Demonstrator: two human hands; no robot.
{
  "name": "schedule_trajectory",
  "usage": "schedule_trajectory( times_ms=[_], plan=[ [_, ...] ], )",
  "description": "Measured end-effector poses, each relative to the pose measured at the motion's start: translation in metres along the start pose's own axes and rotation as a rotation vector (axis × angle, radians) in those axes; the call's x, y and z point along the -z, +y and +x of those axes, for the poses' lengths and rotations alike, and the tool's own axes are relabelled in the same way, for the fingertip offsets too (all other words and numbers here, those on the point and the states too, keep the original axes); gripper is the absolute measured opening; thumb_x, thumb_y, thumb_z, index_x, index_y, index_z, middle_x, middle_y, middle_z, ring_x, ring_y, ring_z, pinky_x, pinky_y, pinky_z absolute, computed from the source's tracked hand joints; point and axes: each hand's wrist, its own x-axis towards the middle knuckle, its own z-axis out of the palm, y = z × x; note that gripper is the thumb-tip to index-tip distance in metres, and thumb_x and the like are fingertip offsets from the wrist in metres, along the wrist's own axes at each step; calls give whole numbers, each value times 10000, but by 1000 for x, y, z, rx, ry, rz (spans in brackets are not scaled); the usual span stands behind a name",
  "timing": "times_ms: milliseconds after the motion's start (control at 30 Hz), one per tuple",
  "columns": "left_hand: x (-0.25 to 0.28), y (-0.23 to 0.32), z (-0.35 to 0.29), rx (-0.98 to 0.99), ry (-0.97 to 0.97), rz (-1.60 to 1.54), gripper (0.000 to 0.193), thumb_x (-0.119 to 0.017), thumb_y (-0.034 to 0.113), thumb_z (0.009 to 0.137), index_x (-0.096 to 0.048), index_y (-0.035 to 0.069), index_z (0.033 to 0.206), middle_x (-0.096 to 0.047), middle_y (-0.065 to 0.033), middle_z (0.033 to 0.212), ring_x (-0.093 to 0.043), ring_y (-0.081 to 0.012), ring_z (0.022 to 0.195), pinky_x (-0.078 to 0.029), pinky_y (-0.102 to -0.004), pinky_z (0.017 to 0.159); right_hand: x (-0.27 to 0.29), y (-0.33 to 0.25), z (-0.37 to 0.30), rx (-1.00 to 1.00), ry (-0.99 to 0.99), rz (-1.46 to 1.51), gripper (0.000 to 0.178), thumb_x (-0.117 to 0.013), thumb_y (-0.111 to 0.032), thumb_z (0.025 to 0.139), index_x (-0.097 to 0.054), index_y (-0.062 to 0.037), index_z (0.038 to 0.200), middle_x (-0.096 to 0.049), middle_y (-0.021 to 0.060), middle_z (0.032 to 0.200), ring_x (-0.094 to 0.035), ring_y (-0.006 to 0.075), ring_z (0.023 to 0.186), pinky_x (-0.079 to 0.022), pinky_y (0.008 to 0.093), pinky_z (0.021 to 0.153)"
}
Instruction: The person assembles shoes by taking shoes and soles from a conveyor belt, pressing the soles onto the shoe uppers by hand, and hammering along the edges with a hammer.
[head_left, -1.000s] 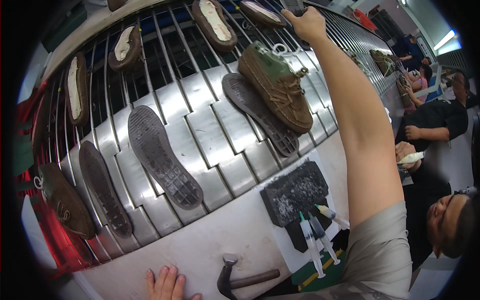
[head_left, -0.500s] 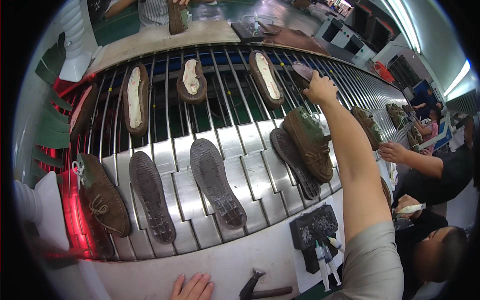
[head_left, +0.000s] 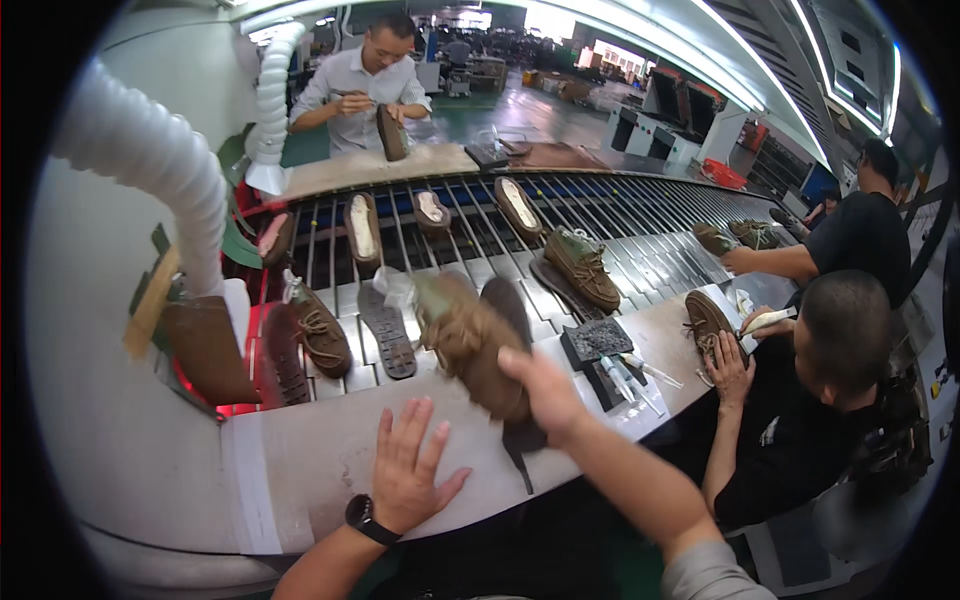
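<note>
- The right hand grasped a brown, soft-looking lace-up shoe with a green collar, fingers wrapped near one end, which probably left the laces and opening uncovered.
- That shoe hung above the far edge of the pale, smooth table, tilted and blurred; contact with anything below could not be told.
- The left hand had its fingers released and spread, near the table's near edge, perhaps for balance; whether the palm touched could not be told.
- Beyond the table's far edge, the shiny metal conveyor had flat plates nearby, likely to give broad support, and slim rods farther across.
- On the plates lay a ribbed, grey, foot-shaped sole and a brown moccasin-stitched shoe with pale laces.
- Another brown-and-green laced shoe rested on a flat dark sole, perhaps to keep the pair together.
- Over the rods, a long brown shoe body with a white strip lay strip upward.
- At the table's far edge sat a rough, speckled black block, slender clear plastic syringes just beside it, seemingly grouped within reach.
</note>
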Motion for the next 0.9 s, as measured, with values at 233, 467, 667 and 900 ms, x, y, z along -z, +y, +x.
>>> schedule_trajectory(
  times_ms=[233,467,667,900],
  plan=[
    [25,42,-48,-101,-214,217,987,-914,381,609,-578,154,1509,-548,-41,1591,-526,-220,1455,-210,-659,1269,-20,121,-81,-63,-44,1,351,-630,-234,1091,-661,35,1315,-746,102,1172,-690,156,1054,-580,336,934],
    [28,46,-44,-172,-348,220,861,-875,348,717,-597,135,1503,-570,-59,1591,-516,-246,1481,-159,-654,1286,9,122,-57,245,223,76,145,-555,-88,1090,-637,14,1153,-701,63,945,-676,140,808,-574,314,746],
    [15,38,-51,-165,-260,238,834,-869,319,738,-592,133,1502,-600,-56,1566,-528,-246,1468,-179,-628,1287,11,118,-47,259,165,19,176,-550,-94,1087,-638,9,1199,-701,58,952,-671,128,792,-581,303,750],
    [35,29,-58,-164,-334,133,1060,-972,330,532,-591,126,1500,-586,-79,1569,-540,-279,1451,-288,-595,1273,10,127,-53,252,186,-308,197,-686,-191,992,-675,-10,1069,-698,77,939,-651,154,844,-569,364,762]
  ],
)
